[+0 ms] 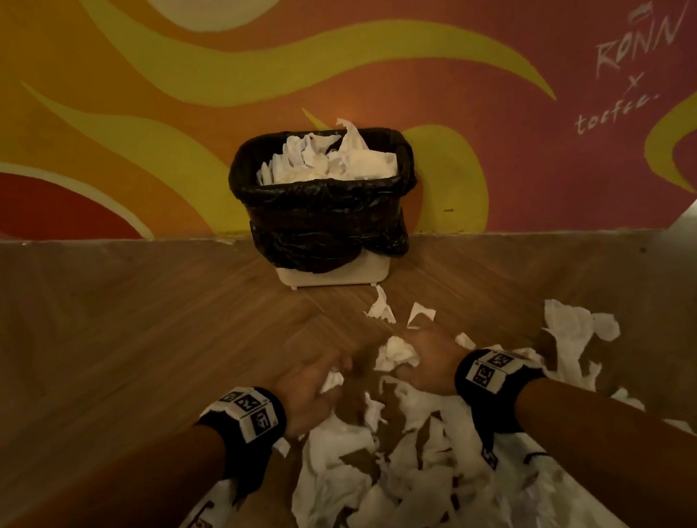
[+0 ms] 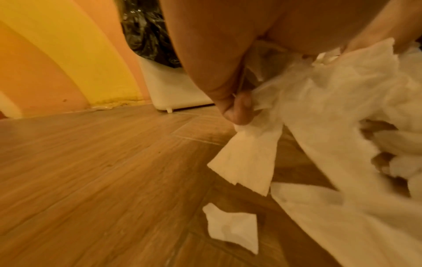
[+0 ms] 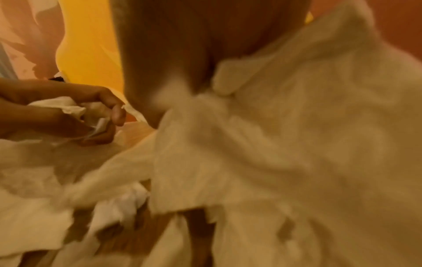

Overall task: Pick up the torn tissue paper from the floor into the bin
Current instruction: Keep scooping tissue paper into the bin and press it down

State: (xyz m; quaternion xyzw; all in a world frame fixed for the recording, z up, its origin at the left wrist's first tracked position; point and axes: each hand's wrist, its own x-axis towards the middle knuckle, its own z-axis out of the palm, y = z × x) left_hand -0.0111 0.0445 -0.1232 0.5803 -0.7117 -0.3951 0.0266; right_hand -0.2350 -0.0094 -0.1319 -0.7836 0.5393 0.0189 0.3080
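White torn tissue paper covers the wood floor nearest the camera, a big heap btwn & under both forearms, more scraps spread off to the right. Black wrist bands w/ white tag blocks on each arm. Left hand, fingers curled, grips a wad of tissue; strips hang down from it just above the floor, per left wrist view. Right hand just beside it, fingers closed round a crumpled bunch; right wrist view is blurred but shows tissue bunched vs. the palm. Few loose scraps lie further out, near the bin's base. Bin: white, black bag liner, stands on the floor against the orange/yellow painted wall, already piled w/ tissue above the rim.
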